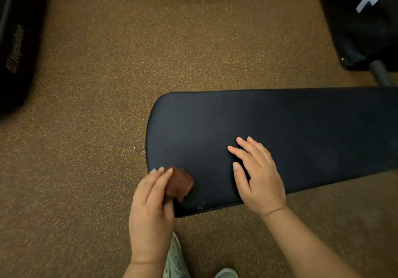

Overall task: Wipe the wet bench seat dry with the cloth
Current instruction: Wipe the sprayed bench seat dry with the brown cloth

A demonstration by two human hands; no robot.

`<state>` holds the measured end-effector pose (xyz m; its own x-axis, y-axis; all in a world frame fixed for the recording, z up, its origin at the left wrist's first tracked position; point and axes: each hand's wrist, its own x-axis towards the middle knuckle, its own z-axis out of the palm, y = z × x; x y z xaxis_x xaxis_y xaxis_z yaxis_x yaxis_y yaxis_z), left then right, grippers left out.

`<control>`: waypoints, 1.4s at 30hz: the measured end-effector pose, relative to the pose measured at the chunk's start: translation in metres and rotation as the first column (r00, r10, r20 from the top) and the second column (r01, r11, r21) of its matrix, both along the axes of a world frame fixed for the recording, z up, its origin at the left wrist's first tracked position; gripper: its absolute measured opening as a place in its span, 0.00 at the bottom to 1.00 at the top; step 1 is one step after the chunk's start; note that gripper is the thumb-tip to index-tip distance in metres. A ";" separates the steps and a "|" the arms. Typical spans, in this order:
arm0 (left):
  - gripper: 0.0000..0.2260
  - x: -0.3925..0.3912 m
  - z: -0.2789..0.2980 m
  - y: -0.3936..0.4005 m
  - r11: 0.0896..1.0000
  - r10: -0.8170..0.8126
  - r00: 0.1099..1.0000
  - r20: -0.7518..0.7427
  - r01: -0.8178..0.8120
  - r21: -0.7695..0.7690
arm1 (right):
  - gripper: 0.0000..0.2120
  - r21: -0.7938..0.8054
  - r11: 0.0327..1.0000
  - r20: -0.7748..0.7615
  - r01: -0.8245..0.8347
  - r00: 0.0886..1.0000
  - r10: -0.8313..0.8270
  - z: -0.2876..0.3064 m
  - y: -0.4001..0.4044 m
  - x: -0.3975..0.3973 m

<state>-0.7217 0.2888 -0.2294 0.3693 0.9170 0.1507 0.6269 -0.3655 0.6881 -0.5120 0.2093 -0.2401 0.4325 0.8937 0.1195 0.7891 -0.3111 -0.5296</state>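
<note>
Beneath us spreads the brown speckled rubber floor, filling most of the view. Across its right half lies the long black padded bench seat with a rounded end, our worktop, running off the right edge. A black padded piece of equipment with blurred lettering sits at the far left, and another black pad with white stripes stands at the top right, well apart from the seat. Our right hand rests on the worktop near its front edge, fingers spread and slightly lifted at the tips, holding nothing. Our left hand is at the seat's rounded front corner, its fingers drawn together and pinching the small crumpled brown cloth against the thumb; the cloth is blurred and lies on the seat surface just beside that corner. A few tiny bright specks glint near the front edge. Below our hands, the toes of two pale shoes show on the floor.
</note>
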 end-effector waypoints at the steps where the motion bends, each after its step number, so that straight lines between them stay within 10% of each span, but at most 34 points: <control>1: 0.22 0.009 0.000 -0.002 0.997 0.070 0.997 0.022 -0.069 -0.027 | 0.17 0.003 1.000 0.003 0.001 1.000 -0.001 0.000 0.000 0.000; 14: 0.19 0.039 -0.017 -0.089 0.995 -0.096 0.985 0.143 0.090 0.044 | 0.17 0.036 0.999 -0.004 0.001 1.000 -0.001 -0.004 0.002 -0.001; 20: 0.28 0.055 -0.006 -0.086 0.982 -0.153 0.981 0.122 0.165 -0.094 | 0.14 0.143 0.958 -0.417 0.250 0.893 -0.171 0.034 -0.004 -0.002; 24: 0.45 0.049 0.000 -0.069 0.940 -0.225 0.969 0.097 0.242 -0.242 | 0.14 0.217 0.974 -0.254 0.072 0.967 -0.015 0.052 -0.035 -0.036; 29: 0.51 0.015 -0.007 -0.038 0.877 -0.479 0.834 -0.274 0.443 -0.185 | 0.21 -0.051 0.958 -0.041 -0.283 0.959 0.282 0.012 -0.057 -0.071; 38: 0.67 0.039 0.009 -0.020 0.738 -0.673 0.599 -0.434 0.581 -0.342 | 0.17 0.015 0.963 0.078 -0.270 0.960 0.269 0.015 -0.060 -0.038; 42: 0.59 0.060 0.023 -0.016 0.730 -0.683 0.640 -0.352 0.620 -0.288 | 0.16 -0.017 0.995 0.121 -0.101 0.987 0.102 0.012 -0.092 0.012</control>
<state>-0.6615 0.2731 -0.2059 0.8733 0.4122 -0.2596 0.4868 -0.7183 0.4971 -0.5000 0.1170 -0.2284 0.3223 0.9337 0.1563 0.8754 -0.2311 -0.4246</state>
